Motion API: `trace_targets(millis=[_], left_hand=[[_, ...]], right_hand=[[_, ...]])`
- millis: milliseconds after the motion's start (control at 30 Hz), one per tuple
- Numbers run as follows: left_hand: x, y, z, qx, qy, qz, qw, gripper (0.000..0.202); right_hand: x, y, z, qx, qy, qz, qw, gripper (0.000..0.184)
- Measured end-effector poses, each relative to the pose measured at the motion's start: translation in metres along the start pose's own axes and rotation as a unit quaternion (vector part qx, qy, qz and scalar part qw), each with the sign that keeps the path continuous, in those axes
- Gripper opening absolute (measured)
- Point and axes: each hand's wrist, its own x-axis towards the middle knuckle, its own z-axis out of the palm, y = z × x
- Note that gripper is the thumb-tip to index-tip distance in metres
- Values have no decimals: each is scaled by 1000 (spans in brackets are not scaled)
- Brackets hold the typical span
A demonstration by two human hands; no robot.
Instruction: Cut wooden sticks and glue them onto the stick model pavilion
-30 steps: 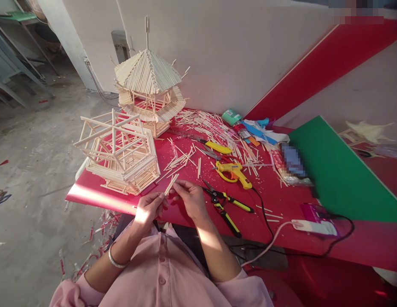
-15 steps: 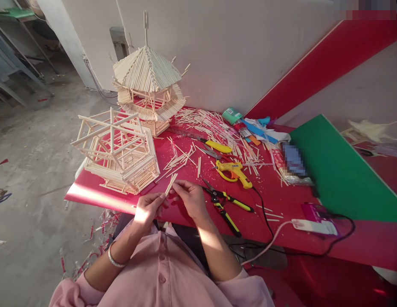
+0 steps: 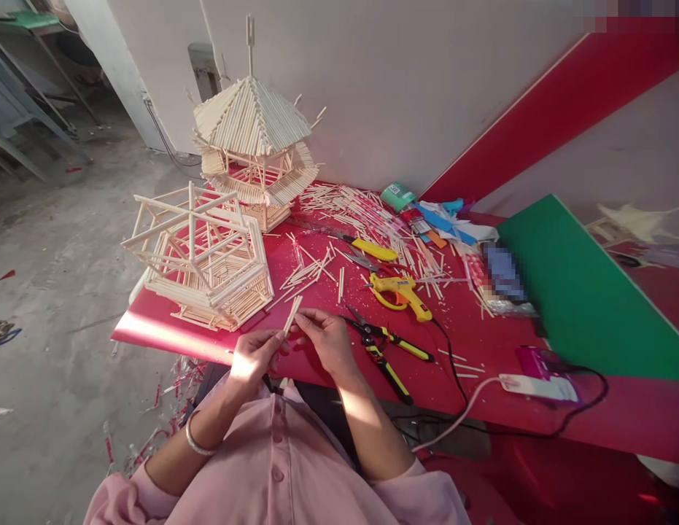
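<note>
My left hand and my right hand meet at the near edge of the red table. Both pinch a small bundle of thin wooden sticks that points up and away from me. Just left of the hands stands an open hexagonal stick frame. Behind it rises a finished stick pavilion with a roof and a spire. Loose sticks lie scattered across the table's middle.
Yellow-handled cutters lie right of my right hand. A yellow glue gun with a black cord, a yellow knife, a green board, a white power strip and coloured paper scraps crowd the right side. Bare floor lies left.
Nothing has moved on the table; my hands hold the stick bundle in the same place, with only a slight shift of the camera.
</note>
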Motion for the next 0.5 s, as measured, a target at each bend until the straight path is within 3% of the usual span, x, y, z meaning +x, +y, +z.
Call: trace_targets(millis=[500], left_hand=[[1, 0, 2, 2, 13, 0, 1000, 38]], right_hand=[[-11, -3, 2, -26, -16, 9, 1000, 33]])
